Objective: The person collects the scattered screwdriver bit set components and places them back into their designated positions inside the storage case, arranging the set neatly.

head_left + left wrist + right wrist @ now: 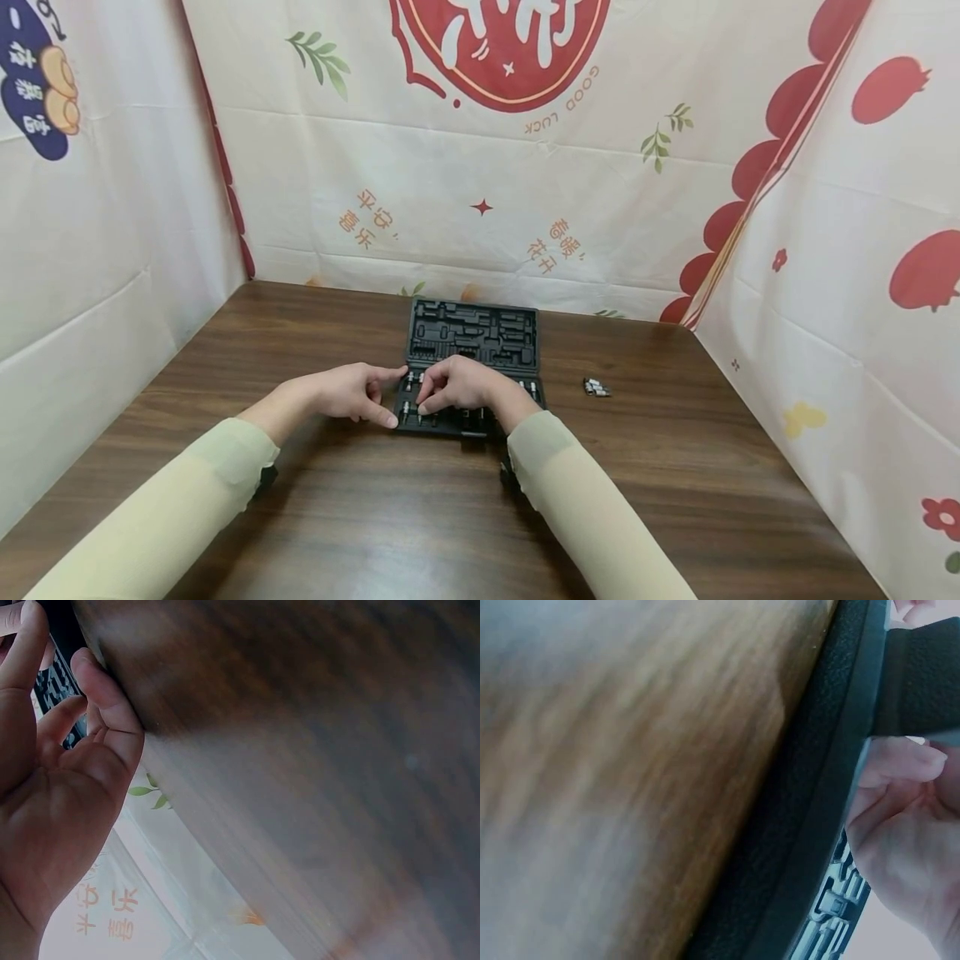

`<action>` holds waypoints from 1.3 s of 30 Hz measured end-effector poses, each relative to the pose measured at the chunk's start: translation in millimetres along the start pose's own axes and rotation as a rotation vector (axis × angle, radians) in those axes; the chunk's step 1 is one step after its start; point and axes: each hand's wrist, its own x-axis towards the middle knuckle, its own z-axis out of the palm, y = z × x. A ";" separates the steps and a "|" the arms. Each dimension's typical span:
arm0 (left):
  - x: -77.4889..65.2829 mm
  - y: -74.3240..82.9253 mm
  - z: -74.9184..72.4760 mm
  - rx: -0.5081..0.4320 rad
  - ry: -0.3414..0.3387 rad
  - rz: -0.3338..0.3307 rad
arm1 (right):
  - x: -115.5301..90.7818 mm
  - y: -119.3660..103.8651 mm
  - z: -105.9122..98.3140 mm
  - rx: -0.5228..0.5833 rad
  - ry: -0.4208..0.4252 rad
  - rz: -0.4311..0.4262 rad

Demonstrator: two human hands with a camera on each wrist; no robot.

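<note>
A black tool case (474,368) lies unfolded on the table, its moulded lid tilted up at the back. Small silver bit sockets (406,410) stand in the slots of its lower half. My left hand (347,393) is at the case's left side, index finger and thumb stretched out to touch the rim, other fingers bent. Over the lower half, my right hand (463,385) pinches a small bit socket (421,417) between thumb and index finger, low in the tray; the fingers cover most of it. In the right wrist view, the case's black edge (802,787) partly hides that hand.
Several loose bit sockets (597,387) lie together on the table to the right of the case. The brown wooden table (360,517) is bordered by printed cloth walls (480,158) behind and on both sides.
</note>
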 end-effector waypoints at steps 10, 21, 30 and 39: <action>-0.4 -0.4 0.4 0.017 0.002 -0.002 | -0.7 1.1 1.3 0.008 0.019 -0.011; -0.4 -0.6 0.2 0.021 0.002 -0.008 | -14.5 7.8 -2.7 0.121 0.047 -0.017; -1.0 0.2 1.0 0.007 0.011 -0.013 | -45.5 9.3 -21.3 0.248 0.124 -0.021; -0.1 0.3 2.2 0.010 0.004 -0.008 | -90.9 37.2 -44.3 0.293 0.213 -0.015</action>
